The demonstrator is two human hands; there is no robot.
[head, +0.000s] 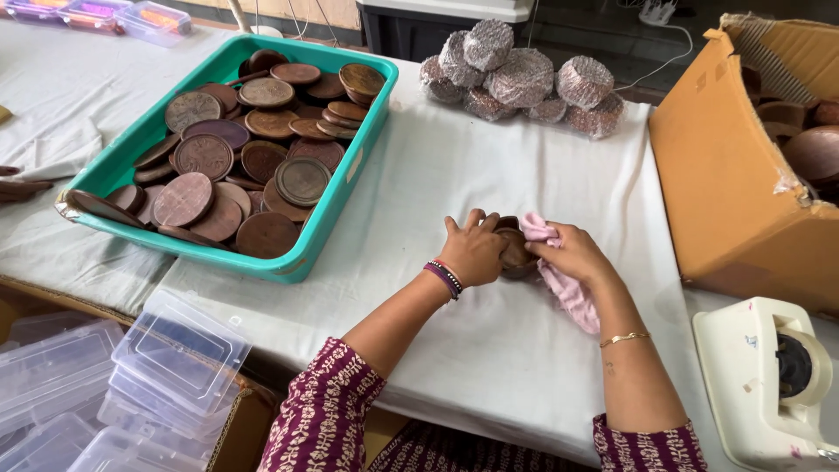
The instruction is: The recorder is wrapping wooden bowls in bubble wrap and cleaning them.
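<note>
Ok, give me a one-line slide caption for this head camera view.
Left hand steadies a round brown disc while right hand rubs it with a pink cloth, beside a teal tray of discs.

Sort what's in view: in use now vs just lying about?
In use:
left hand
right hand
brown disc
pink cloth

Lying about:
teal tray of discs
wrapped bundles
cardboard box
tape dispenser
clear plastic cases

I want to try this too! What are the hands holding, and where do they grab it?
The left hand grips a small brown round piece by its left edge. The right hand holds a pink cloth bunched against it.
</note>
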